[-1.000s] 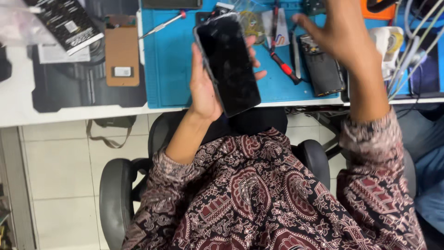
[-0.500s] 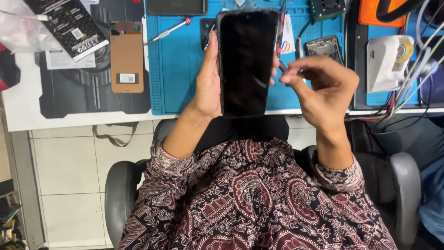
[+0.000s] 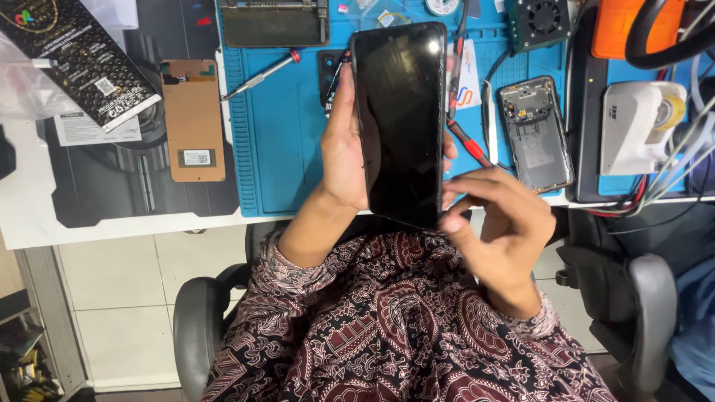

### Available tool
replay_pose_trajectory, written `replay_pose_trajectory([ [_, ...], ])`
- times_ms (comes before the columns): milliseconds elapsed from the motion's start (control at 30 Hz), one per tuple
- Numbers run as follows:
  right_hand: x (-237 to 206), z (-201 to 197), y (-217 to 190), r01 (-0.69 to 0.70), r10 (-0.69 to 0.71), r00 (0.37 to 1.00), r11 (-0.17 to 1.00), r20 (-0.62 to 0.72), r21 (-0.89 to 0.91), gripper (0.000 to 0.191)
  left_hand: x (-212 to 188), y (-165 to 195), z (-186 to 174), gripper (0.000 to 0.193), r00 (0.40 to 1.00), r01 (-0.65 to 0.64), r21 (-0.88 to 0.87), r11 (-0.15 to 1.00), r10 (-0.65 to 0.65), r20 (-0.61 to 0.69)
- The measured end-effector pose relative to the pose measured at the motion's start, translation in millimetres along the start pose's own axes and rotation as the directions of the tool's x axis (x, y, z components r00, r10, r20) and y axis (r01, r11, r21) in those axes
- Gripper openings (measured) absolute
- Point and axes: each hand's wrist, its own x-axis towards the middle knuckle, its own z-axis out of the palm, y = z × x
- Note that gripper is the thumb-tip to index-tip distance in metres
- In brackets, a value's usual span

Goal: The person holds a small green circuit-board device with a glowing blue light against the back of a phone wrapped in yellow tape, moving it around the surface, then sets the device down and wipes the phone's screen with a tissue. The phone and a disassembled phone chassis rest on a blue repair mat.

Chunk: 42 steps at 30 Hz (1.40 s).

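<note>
The left hand (image 3: 344, 152) keeps its fingers clamped on the upright black glossy slab phone (image 3: 400, 123) above the table edge, while the right hand (image 3: 497, 223), back from the blue mat (image 3: 275, 149), now pinches its lower corner.

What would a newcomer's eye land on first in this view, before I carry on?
First, the black phone with its dark glossy screen, held upright at centre frame in the left hand, with the right hand pinching at its lower right corner. Next, the blue work mat behind it, with an opened phone frame lying to the right and a screwdriver to the left.
</note>
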Motion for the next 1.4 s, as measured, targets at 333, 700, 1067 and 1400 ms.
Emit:
replay_pose_trajectory([
  [333,-4,23,3,0.102,-0.153,0.971,0.959,-0.182,-0.264,0.025,15,-15,-13,0.075,0.92,-0.388,0.025,0.921,0.386,0.067],
  [700,-7,19,8,0.112,-0.168,0.972,0.946,-0.162,-0.305,0.023,9,4,-6,0.093,0.932,-0.349,0.285,0.893,0.299,0.205],
  [1067,-14,18,23,0.192,-0.255,0.946,0.938,-0.199,-0.287,0.022,9,6,4,0.096,0.959,-0.21,0.125,0.97,0.18,0.22],
  [1400,-18,18,25,0.171,-0.227,0.952,0.951,-0.207,-0.258,0.022,10,4,2,0.09,0.954,-0.243,0.168,0.956,0.204,0.219],
])
